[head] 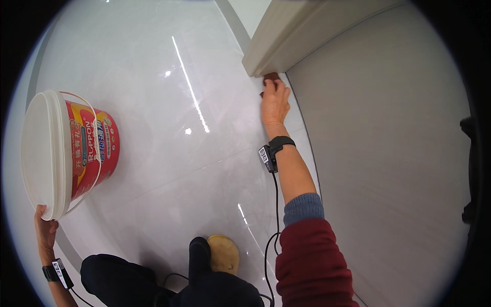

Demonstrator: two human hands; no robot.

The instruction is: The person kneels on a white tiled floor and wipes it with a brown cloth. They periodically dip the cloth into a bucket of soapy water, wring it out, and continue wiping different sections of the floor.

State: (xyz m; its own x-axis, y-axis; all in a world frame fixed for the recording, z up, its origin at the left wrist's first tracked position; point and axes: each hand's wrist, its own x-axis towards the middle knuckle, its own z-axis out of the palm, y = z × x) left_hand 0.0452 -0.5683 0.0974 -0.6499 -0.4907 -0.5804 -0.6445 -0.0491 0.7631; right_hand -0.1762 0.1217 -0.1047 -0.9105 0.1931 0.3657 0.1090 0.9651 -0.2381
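At the right of the middle, my right hand point(275, 100) presses a dark reddish-brown cloth or pad point(271, 76) on the floor, at the foot of a beige door frame point(264, 57). The fingers cover part of the pad, so its kind cannot be told. My left hand point(46, 230), at the lower left, has its fingers on the lid rim of a red and yellow plastic bucket point(111, 142) with a white lid point(36, 157) and a thin carrying handle. The bucket bears printed writing.
A beige-grey door panel point(383, 134) fills the right side. Glossy pale floor tiles point(161, 115) reflect light. My yellow shoe point(223, 253) and dark trouser legs are at the bottom. A black cable point(277, 203) runs from the device on my right wrist past the sleeve. Grey skirting point(234, 23) edges the wall.
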